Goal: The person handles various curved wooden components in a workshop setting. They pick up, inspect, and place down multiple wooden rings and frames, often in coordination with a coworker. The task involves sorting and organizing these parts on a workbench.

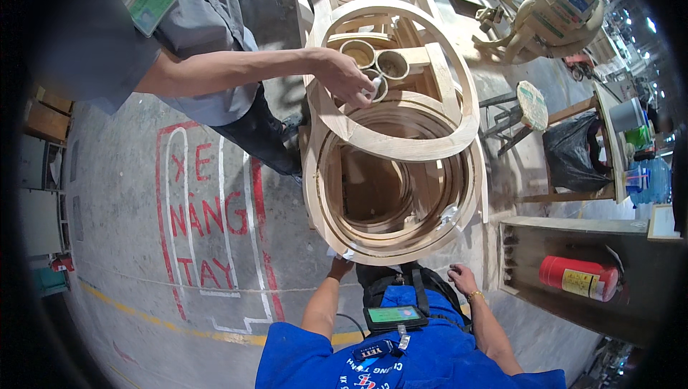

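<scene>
Stacked round wooden frames (401, 251) stand before me, with a large loose wooden ring (469, 113) leaning across their far side. My left hand (340, 268) is at the near left rim of the stack, next to small white scraps (348, 253); its fingers are mostly hidden there. To the right of my waist hangs my right hand (463, 279), apart from the wood, fingers loosely spread and holding nothing. Another person's hand (347, 77) reaches through the ring toward several round cups (392, 65), with a small white item at its fingertips.
A person in grey (208, 23) stands at the far left of the stack. On the right are a stool (532, 106), a table with a black bag (573, 152), and a low box holding a red fire extinguisher (579, 278). A machine (555, 20) stands at far right.
</scene>
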{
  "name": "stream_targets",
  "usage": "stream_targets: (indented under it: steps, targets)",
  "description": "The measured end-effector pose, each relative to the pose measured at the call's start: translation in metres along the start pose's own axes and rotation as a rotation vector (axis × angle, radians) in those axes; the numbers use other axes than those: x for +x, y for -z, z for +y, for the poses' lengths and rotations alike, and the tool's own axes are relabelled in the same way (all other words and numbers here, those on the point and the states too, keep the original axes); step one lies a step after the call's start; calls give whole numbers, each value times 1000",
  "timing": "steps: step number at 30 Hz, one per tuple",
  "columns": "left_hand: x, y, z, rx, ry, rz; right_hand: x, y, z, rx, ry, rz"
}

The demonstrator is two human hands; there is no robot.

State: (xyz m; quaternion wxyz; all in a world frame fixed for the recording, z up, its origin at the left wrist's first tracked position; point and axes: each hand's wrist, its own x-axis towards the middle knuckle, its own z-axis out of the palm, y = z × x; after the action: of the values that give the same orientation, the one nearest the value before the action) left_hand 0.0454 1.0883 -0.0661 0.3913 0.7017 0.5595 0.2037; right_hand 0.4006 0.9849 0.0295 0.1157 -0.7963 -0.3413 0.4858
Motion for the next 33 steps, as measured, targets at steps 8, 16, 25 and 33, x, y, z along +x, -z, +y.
stream_targets:
  steps: [8, 16, 25, 33]
  targets:
    - [5, 0, 7, 3, 49, -77, 6, -1, 9, 14, 64, 0]
    - [5, -4, 19, 294, -206, -279, 14, 1, 22, -205, 155, 22]
    - [-1, -1, 51, 360, 44, -581, 22, 4, 43, -24, 101, 54]
    - [2, 2, 88, 43, 514, -173, 47, 29, 61, 176, -56, -15]
